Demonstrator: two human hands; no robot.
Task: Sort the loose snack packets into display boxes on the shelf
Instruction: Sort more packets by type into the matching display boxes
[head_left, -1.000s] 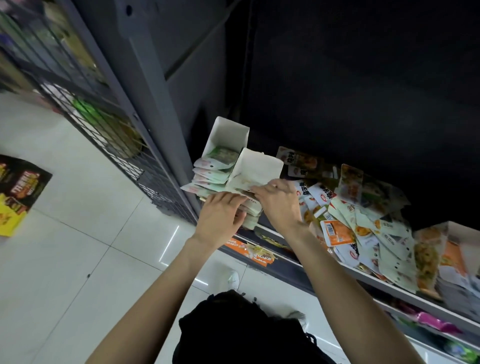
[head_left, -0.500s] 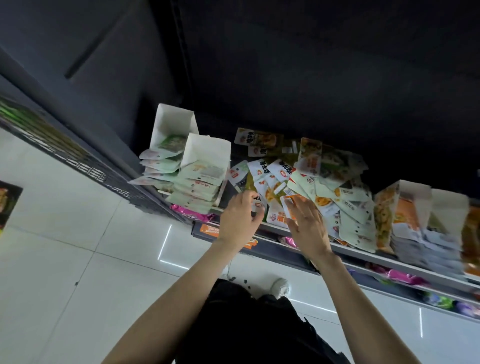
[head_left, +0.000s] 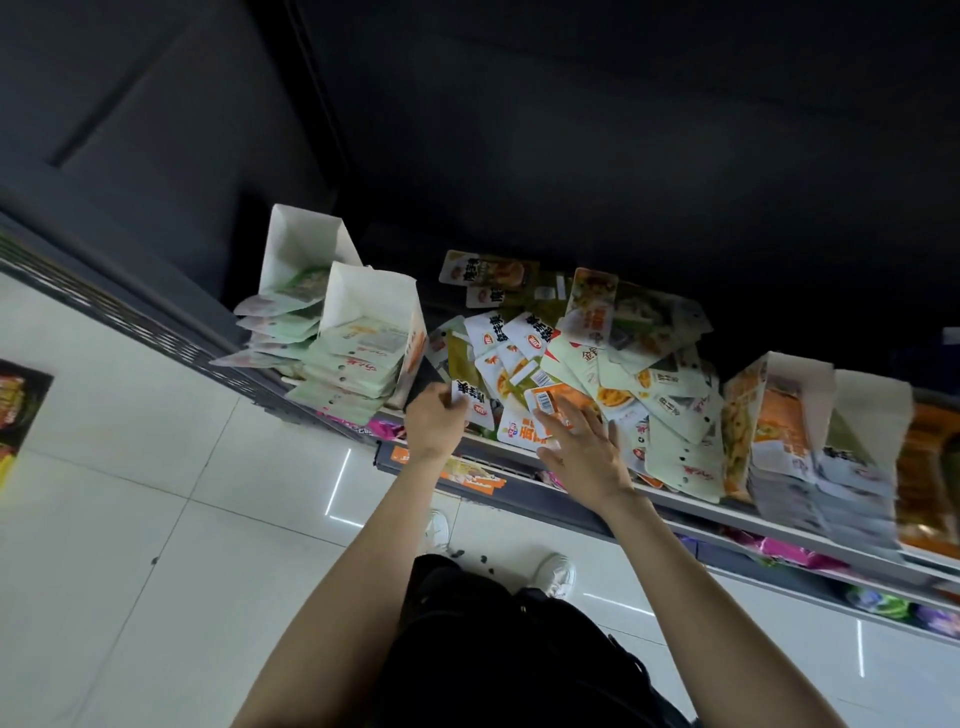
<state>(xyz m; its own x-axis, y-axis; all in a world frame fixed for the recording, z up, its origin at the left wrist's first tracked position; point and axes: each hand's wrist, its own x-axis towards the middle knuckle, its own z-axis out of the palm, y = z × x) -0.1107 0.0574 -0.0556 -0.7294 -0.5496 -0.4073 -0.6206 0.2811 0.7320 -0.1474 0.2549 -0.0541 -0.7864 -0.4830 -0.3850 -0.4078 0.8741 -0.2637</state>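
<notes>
White floor tiles; left hand grips packet, right hand splayed.

A shelf is running from lower left toward the right, and loose snack packets are lying heaped on its middle. Two display boxes are standing side by side at the shelf's left end, one behind and left of the other, both holding stacked packets that are jutting out over the shelf's front edge. Two more boxes are standing right of the heap, also packed. The left hand is sitting at the heap's near left edge, gripping one packet. The right hand is lying just right of it, fingers resting on a packet at the heap's front. Lower shelves are lying below, nearer the floor.
</notes>
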